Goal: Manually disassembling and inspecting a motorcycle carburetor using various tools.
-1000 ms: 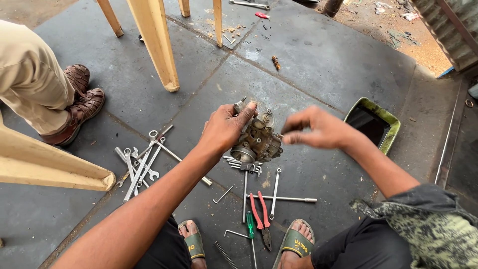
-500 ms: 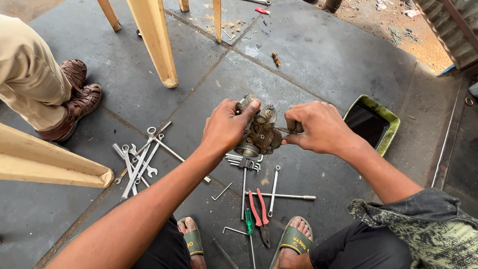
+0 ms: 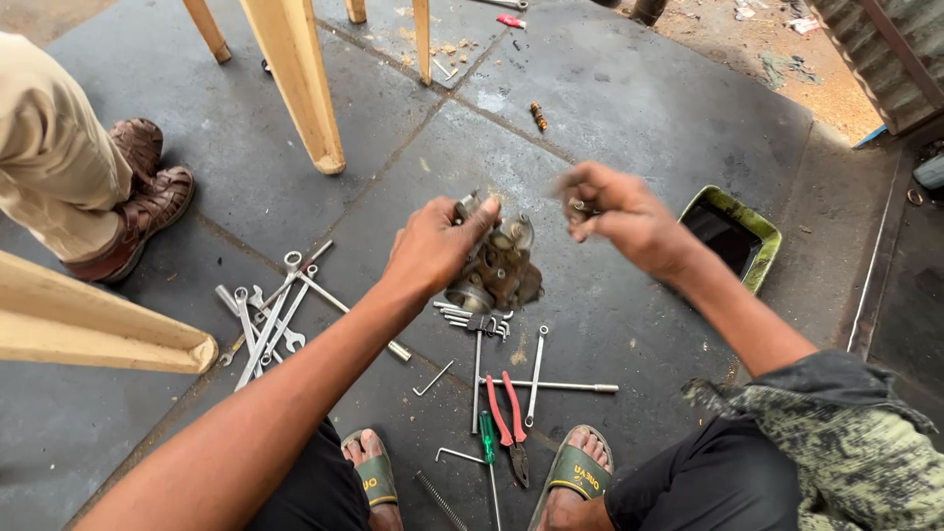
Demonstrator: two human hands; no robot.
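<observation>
Grey concrete floor (image 3: 639,108) | left hand (image 3: 433,246) clenched on greasy carburettor (image 3: 497,265) above spanners (image 3: 265,315) | right hand (image 3: 615,211) has lifted off it, grip pinching a small blurred part | piece seemingly freed.

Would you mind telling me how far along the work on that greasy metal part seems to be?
Done: tools are laid out, wrenches and red pliers. In hand: the left hand grips the metal part on the floor; the right hand pinches something small and blurred beside it. Left: the part looks largely assembled.
</observation>
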